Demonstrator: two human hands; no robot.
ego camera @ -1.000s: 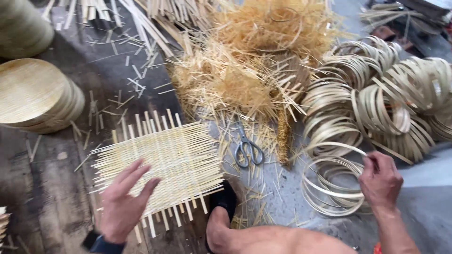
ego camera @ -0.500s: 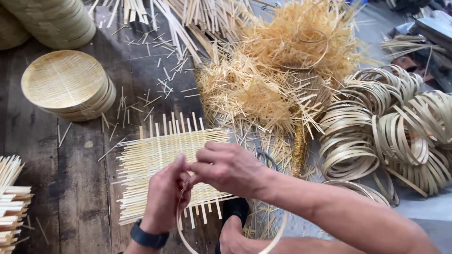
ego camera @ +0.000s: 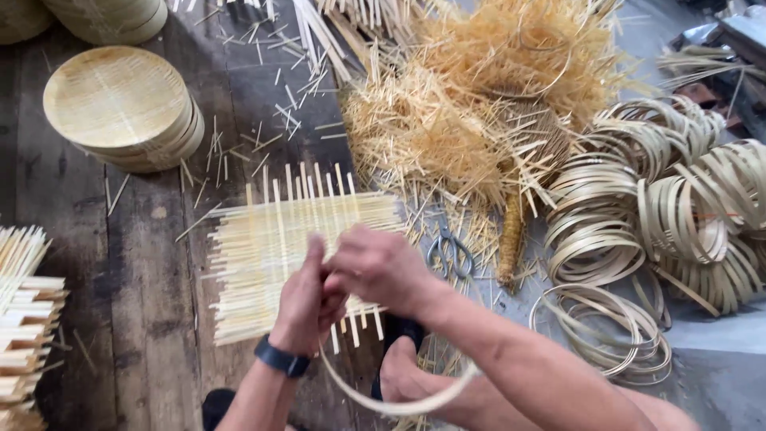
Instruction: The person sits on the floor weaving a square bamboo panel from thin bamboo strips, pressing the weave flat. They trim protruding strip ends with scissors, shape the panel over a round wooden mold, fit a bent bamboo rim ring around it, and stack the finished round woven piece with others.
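A flat woven mat of pale bamboo strips (ego camera: 279, 239) lies on the dark wooden floor. Both hands meet over its near right edge. My left hand (ego camera: 302, 302), with a dark watch on the wrist, and my right hand (ego camera: 379, 267) together grip a thin bamboo ring (ego camera: 399, 403), whose loop curves down below the hands and past a bare foot (ego camera: 399, 375). The part of the ring inside the hands is hidden.
Scissors (ego camera: 449, 249) lie right of the mat. A heap of bamboo rings (ego camera: 662, 207) fills the right side. A pile of straw-like shavings (ego camera: 479, 104) is at the back. Stacked round woven trays (ego camera: 120, 108) stand far left, more woven mats (ego camera: 24, 319) at the left edge.
My right hand left the ring heap at the right and came to the mat with a ring. My left hand lifted off the mat and joined it on the ring.
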